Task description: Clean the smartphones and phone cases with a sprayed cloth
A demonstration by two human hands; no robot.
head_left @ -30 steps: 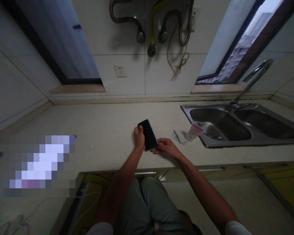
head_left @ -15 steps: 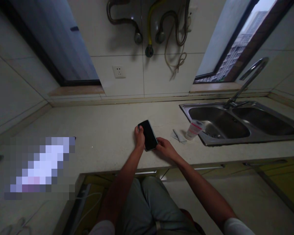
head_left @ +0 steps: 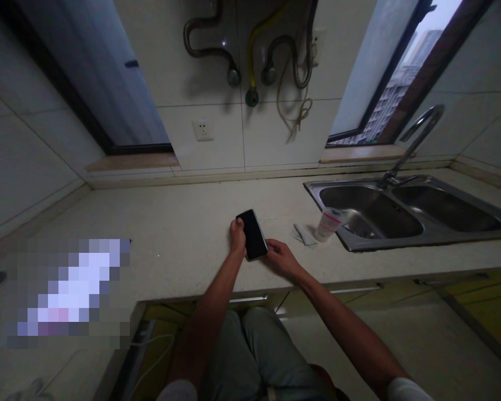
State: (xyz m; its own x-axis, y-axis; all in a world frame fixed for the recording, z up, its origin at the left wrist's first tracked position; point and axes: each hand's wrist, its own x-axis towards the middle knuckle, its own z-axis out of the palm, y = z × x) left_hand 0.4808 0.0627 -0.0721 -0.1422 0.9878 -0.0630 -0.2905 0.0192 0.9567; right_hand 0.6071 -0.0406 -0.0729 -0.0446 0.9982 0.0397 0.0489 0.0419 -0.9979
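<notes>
A smooth, rectangular black phone point(head_left: 255, 236) is clasped by the curled left grip point(head_left: 237, 236); its edge is touched by the right grip point(head_left: 279, 257), whose closure cannot be told.

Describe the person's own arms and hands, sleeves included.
The left hand and right hand wear no gloves. The left arm and right arm are uncovered from the wrists up to pale, whitish-grey cloth: the left sleeve and right sleeve, both cut off by the frame's bottom edge. No watch or bracelet shows; the dim picture hides finer detail.
</notes>
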